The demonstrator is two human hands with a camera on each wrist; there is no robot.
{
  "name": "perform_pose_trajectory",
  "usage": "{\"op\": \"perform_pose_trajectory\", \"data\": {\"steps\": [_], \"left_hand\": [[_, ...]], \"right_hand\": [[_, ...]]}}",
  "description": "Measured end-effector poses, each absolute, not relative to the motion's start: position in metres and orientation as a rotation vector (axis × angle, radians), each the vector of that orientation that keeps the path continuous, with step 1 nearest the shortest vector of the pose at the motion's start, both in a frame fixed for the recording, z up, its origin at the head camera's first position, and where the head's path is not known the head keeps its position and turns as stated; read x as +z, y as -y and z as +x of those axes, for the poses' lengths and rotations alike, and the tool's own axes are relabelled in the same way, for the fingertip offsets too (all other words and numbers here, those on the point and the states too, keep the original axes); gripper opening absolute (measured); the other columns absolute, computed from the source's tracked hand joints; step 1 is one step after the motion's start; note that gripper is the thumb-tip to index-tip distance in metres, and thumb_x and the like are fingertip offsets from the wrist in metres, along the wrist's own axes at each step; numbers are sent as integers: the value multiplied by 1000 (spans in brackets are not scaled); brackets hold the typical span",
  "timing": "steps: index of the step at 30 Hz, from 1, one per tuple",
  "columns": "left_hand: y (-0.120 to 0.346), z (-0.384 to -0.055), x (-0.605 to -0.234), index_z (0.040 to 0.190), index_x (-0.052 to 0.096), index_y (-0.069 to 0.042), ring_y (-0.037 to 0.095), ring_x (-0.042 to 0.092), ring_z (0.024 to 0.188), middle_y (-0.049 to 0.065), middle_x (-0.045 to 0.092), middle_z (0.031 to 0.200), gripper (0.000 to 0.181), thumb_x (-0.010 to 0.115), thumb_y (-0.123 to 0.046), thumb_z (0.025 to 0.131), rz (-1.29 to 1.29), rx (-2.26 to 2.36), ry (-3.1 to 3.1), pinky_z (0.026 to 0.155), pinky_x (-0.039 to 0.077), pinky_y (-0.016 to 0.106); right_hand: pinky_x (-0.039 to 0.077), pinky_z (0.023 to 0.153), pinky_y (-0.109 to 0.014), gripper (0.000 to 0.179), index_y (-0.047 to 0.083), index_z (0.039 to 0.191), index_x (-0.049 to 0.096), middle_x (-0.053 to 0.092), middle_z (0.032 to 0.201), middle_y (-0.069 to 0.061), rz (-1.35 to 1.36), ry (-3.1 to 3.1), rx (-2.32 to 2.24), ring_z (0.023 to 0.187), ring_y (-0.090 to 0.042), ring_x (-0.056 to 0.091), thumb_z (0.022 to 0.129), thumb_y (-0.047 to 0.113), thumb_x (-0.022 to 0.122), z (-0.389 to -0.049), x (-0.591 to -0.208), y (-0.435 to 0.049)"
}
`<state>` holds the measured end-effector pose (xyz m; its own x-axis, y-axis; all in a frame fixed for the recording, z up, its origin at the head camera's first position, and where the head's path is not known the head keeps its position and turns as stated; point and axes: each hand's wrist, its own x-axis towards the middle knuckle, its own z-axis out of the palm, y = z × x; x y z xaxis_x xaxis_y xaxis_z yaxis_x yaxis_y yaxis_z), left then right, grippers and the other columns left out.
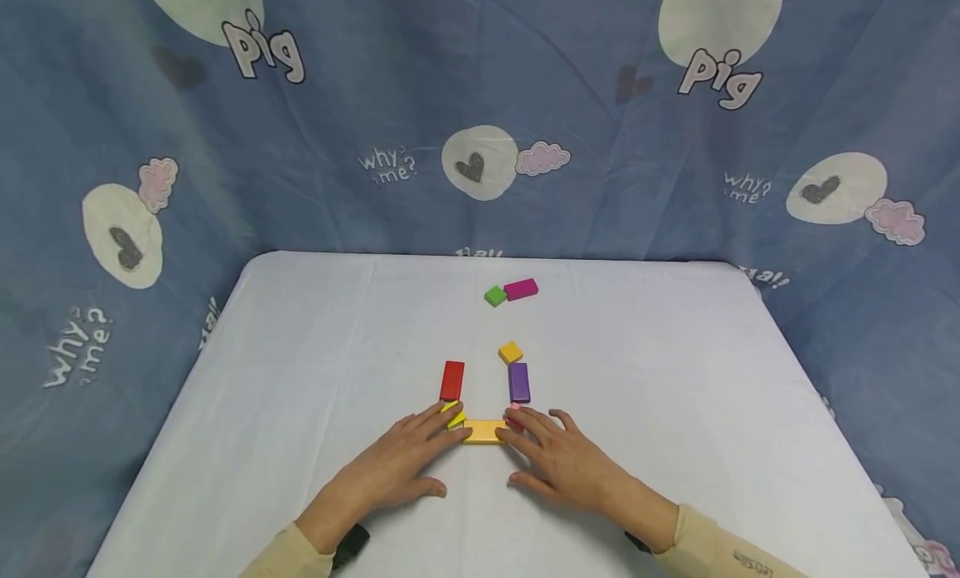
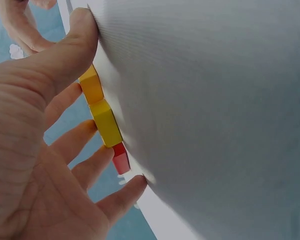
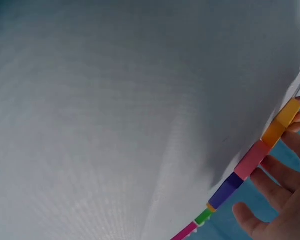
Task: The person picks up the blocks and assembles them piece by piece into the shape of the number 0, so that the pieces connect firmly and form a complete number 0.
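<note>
An orange rectangular block [image 1: 483, 432] lies crosswise on the white table, between the fingertips of both hands. My left hand [image 1: 401, 457] rests its straight fingers on a yellow block [image 1: 457, 419] and the orange block's left end. With fingers spread, my right hand [image 1: 566, 463] touches the orange block's right end and a pink block [image 3: 252, 160], mostly covered in the head view. A red block [image 1: 452, 381] lies just beyond the yellow one; a purple block [image 1: 519, 382] lies beyond the pink one. In the left wrist view, fingertips meet the yellow block [image 2: 106, 122].
Beyond the purple block sits a small yellow-orange block [image 1: 510, 352]. Farther back, a green block [image 1: 495, 296] and a magenta block [image 1: 521, 289] lie at each other's corners. A blue printed cloth [image 1: 585, 203] hangs behind and beside the white table [image 1: 337, 311].
</note>
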<state>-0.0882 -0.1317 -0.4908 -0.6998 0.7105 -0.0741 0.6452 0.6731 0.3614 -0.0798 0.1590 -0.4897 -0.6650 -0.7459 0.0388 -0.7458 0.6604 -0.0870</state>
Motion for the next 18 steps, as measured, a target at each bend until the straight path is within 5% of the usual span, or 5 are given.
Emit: {"op": "perform_pose_trajectory", "data": {"steps": [9, 18], "left_hand": [[133, -95, -480, 144, 50, -21, 30, 36, 138, 7, 36, 154, 71, 78, -41, 82, 1107, 554, -2763, 102, 39, 54], [137, -148, -464, 130, 63, -14, 26, 55, 122, 6, 55, 136, 47, 77, -24, 86, 913, 922, -2988, 95, 48, 49]], "right_hand": [[42, 99, -49, 62, 18, 146, 45, 38, 152, -8, -1301, -2856, -176, 138, -23, 35, 95, 52, 56, -80, -489, -162], [44, 98, -46, 61, 19, 147, 44, 38, 152, -6, -1266, -2821, -196, 138, -23, 36, 95, 49, 57, -83, -486, -163]]}}
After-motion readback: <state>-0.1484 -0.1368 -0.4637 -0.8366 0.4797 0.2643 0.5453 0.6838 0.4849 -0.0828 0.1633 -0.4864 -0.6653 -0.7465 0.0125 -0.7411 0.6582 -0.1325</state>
